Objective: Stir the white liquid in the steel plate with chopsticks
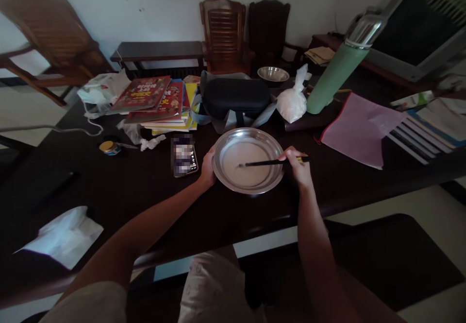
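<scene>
The phone screen is blurred out and unreadable. The titles on the stacked books are too small to make out. The monitor and the notebooks run off the right edge. The wooden chair at upper left is smeared.

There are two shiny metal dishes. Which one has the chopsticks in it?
The big round metal plate nearest the person, holding pale liquid, stirred with black chopsticks. The small metal bowl sits far back.
</scene>
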A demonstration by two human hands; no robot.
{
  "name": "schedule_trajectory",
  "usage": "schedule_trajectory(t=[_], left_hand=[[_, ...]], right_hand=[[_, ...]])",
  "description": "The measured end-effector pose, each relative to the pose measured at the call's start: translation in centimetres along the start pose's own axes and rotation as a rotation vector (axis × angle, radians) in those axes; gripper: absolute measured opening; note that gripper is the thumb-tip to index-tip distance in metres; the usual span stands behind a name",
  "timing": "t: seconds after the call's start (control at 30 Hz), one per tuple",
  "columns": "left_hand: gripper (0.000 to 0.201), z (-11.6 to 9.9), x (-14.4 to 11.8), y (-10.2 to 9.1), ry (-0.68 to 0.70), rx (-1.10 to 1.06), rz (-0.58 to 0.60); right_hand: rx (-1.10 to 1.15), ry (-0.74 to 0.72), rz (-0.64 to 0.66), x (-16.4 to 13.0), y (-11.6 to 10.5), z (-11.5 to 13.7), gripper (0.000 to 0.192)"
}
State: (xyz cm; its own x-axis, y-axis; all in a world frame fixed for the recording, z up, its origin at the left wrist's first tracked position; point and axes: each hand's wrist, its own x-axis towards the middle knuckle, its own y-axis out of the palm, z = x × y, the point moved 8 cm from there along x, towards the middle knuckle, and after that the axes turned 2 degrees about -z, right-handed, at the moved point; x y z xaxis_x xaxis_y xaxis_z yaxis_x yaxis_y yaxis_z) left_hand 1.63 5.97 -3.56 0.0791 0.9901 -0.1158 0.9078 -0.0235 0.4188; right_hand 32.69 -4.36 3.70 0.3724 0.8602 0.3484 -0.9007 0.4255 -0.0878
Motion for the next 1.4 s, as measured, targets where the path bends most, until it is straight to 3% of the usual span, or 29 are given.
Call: schedule_trajectory(t=[0.13, 0.3, 0.43, 0.6, 0.77, 0.9, 1.03, 1.2, 1.4], left_hand=[[0.038, -0.2, -0.3, 0.0, -0.025, -0.018, -0.013], [0.034, -0.2, -0.5, 0.0, -0.031, -0.018, -0.016], [0.030, -0.1, -0.5, -0.1, -0.042, -0.010, -0.018], [0.032, -0.7, -0.8, 0.3, -0.017, -0.017, 0.004], [0.024, -0.8, -0.9, 0.3, -0.031, -0.060, -0.032], [0.018, -0.7, -1.0, 0.2, -0.054, -0.076, -0.047], [0.023, -0.9, -1.0, 0.3, -0.052, -0.070, -0.041], [0.022, -0.9, -0.9, 0.2, -0.051, -0.085, -0.050], [0.016, -0.8, -0.9, 0.2, -0.065, -0.105, -0.070]], right_hand=[[0.027, -0.035, -0.106, -0.2, -0.9, 0.3, 0.060], [-0.004, -0.020, 0.016, -0.3, 0.3, 0.5, 0.056], [0.005, -0.060, -0.106, -0.3, -0.6, 1.0, 0.058], [-0.005, -0.030, -0.029, -0.5, 0.0, 0.8, 0.058], [0.036, -0.050, -0.106, -0.5, -0.7, 0.8, 0.059], [0.020, -0.021, -0.016, -0.5, 0.1, 0.5, 0.056], [-0.021, -0.065, -0.107, -0.6, -0.7, 0.8, 0.060], [-0.001, -0.048, -0.030, -0.5, -0.1, 0.8, 0.057], [0.029, -0.040, -0.100, -0.5, -0.6, 0.7, 0.059]])
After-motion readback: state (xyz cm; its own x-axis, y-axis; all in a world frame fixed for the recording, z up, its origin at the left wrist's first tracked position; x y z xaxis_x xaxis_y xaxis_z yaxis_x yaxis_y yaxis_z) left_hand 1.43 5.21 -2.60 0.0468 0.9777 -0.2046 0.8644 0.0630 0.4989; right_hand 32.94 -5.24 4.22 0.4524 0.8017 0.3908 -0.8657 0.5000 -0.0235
